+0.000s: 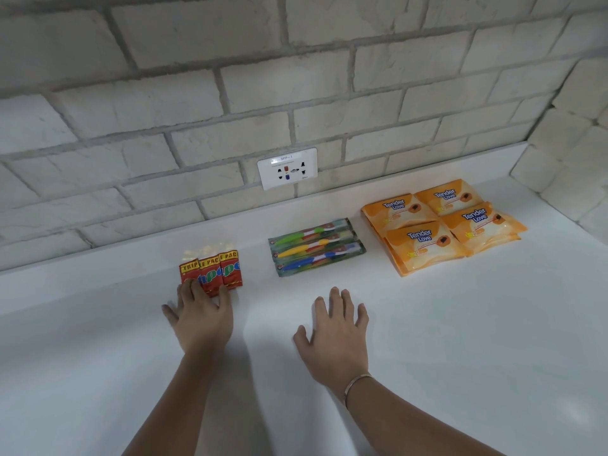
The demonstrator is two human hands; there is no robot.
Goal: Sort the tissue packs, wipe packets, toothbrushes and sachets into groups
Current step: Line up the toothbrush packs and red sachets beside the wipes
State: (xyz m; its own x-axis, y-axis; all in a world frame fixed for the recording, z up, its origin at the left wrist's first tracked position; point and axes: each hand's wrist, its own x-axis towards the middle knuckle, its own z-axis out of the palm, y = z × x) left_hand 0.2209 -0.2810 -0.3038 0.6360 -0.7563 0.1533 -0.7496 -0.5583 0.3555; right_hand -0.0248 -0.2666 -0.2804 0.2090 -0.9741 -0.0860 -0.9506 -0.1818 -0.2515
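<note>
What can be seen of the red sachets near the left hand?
The red sachets are three glossy packets side by side, each with a yellow band of dark letters near the top. They lie flat on the white counter, left of the toothbrushes. Fingertips of the left hand rest on their near edge.

Three groups sat in a row on the counter; clock ctr = toothbrushes. Those three packs lay side by side, front to back. Sachets at 9 o'clock, three abreast & touching. Wipe packets at 2 o'clock, four in a two-by-two block, overlapping, nearer the wall. Socket plate on wall at 12 o'clock. L hand at 8 o'clock, fingertips touching sachets' near edge. R hand at 6 o'clock, flat on counter, apart from all packs.
</note>
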